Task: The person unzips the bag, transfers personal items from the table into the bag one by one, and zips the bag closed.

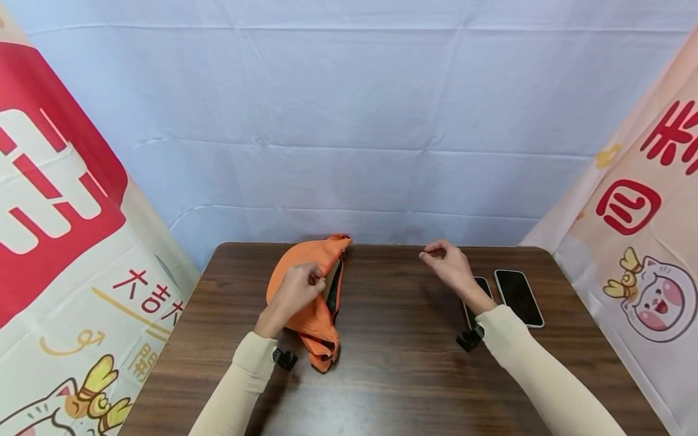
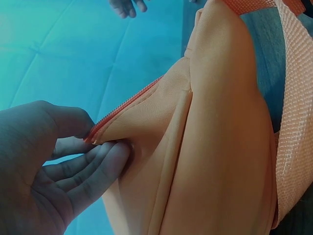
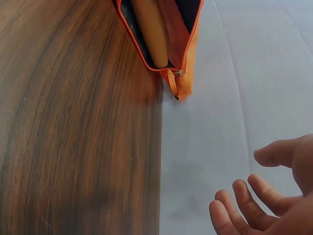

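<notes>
On the left of the table lies an orange waist bag (image 1: 297, 257), its zipper gaping along the right side and its dark lining showing. My left hand (image 1: 299, 287) pinches the zipped edge of the opening, thumb on one side and fingers on the other, as the left wrist view shows at the zipper edge (image 2: 128, 103). In the right wrist view the bag's mouth stands wide, with a zipper pull (image 3: 180, 73) at its end. My right hand (image 1: 449, 263) hovers to the right of the bag with loosely bent fingers and nothing between thumb and fingertips.
Two phones lie at the right of the brown wooden table (image 1: 392, 375): one phone (image 1: 519, 297) with a dark screen, and another phone (image 1: 483, 284) partly hidden under my right forearm. Behind the table hangs a pale cloth (image 1: 349, 121), with printed banners at both sides.
</notes>
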A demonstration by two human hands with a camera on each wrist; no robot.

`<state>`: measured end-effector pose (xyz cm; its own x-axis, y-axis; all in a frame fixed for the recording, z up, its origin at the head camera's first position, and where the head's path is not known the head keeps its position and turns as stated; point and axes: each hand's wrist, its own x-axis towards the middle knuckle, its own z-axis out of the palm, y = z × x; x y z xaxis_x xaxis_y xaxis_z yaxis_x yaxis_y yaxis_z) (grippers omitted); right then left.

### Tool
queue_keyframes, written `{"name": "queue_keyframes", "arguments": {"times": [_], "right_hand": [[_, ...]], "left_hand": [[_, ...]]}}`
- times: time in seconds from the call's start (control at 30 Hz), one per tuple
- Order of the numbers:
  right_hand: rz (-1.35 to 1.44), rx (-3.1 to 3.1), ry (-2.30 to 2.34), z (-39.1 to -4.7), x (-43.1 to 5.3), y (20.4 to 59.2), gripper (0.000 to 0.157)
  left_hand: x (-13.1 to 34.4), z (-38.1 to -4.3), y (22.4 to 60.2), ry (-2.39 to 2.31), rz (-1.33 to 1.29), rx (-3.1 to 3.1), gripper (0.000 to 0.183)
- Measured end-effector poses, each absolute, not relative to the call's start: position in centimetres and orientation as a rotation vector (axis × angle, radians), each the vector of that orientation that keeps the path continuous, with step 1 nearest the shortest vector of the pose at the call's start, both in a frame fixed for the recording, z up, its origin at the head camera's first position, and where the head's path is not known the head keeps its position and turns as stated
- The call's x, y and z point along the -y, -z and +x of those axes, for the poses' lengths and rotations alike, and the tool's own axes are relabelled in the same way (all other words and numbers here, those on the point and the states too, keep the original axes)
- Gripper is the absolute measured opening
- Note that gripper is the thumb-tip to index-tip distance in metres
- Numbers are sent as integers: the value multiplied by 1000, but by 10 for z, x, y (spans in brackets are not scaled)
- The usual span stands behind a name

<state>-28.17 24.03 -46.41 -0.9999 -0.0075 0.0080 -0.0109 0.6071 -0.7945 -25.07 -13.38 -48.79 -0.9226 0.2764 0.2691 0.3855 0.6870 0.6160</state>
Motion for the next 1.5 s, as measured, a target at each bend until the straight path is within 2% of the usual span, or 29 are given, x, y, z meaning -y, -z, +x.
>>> {"name": "queue_keyframes", "arguments": {"times": [0.37, 0.87, 1.5], "right_hand": [[-6, 2811, -1336, -277, -262, 462, 46], [-29, 2837, -1210, -271, -282, 467, 46], [-98, 2839, -1224, -258, -311, 476, 54]], "left_hand": [[133, -252, 489, 1066, -536, 2749, 6], [134, -251, 490, 1063, -547, 2756, 5], [134, -248, 486, 1083, -520, 2779, 6]]}}
